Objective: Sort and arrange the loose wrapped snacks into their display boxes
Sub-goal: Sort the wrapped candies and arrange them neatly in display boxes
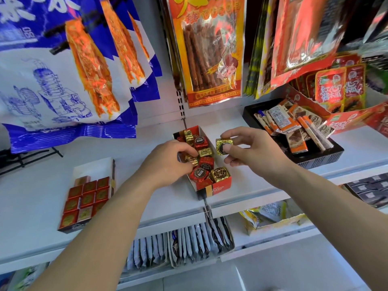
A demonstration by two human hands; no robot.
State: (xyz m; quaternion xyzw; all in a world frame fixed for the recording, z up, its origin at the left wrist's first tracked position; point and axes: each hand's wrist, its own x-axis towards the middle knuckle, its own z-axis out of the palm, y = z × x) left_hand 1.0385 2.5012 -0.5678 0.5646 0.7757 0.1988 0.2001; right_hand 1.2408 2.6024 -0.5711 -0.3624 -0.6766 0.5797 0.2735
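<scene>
A narrow red display box stands on the white shelf, holding several red and gold foil-wrapped cubes. My right hand pinches a gold foil cube just right of the box, above the shelf. My left hand reaches into the box's left side, its fingertips closed on a small gold foil piece. A red cube and a dark gold cube lie at the box's near end.
A white box of flat red squares sits at the left. A black tray of orange-and-white wrapped bars stands at the right, with a red carton behind. Large snack bags hang above. Packets fill the lower shelf.
</scene>
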